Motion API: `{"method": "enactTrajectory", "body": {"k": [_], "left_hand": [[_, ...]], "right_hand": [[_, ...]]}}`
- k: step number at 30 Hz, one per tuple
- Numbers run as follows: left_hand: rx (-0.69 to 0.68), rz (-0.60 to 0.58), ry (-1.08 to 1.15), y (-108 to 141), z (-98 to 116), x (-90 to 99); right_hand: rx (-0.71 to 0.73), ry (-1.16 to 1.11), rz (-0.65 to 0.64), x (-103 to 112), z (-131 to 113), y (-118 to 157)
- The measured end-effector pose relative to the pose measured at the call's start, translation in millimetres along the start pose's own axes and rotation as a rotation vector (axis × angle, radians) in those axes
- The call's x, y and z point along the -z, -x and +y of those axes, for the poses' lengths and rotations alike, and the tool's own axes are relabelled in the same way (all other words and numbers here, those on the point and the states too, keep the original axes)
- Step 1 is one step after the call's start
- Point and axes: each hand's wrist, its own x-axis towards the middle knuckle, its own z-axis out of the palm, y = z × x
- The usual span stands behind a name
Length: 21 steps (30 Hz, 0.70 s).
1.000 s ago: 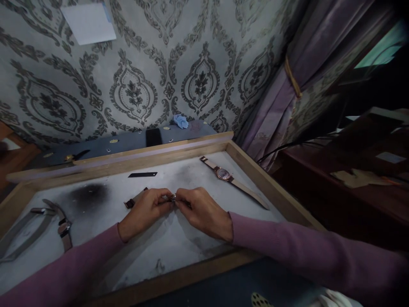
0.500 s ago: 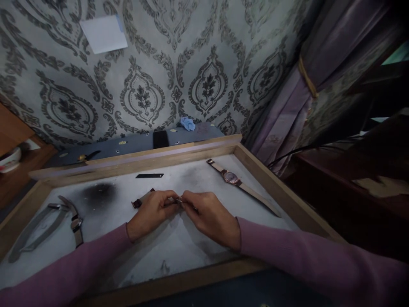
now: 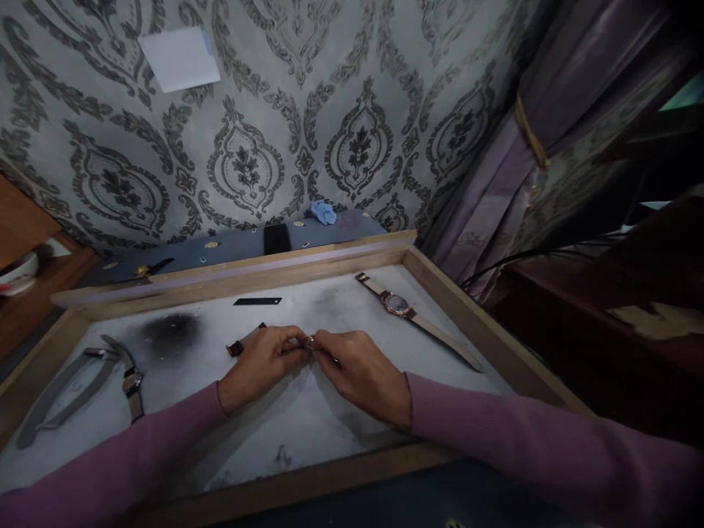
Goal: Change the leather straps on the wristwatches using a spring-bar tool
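Head view — shiny piece (image 3: pixel 310 342), between left fingers (image 3: pixel 292 335) and right fingers (image 3: pixel 325 342), pinched

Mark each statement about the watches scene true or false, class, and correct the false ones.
1. The left hand and right hand meet at a small shiny piece. True.
2. The watch with the rose-gold case lies inside the wooden-edged tray. True.
3. The sleeves are green. False: they are purple.
4. The crumpled blue item lies inside the tray. False: it lies beyond the tray, near the wall.
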Motion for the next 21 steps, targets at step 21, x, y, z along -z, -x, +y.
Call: {"method": "enactTrajectory", "body": {"k": [21], "left_hand": [[0.000, -0.017, -0.021, -1.6, -3.4, 1.1]], "right_hand": [[-0.025, -0.057, 0.001, 1.2, 0.6, -2.3]]}}
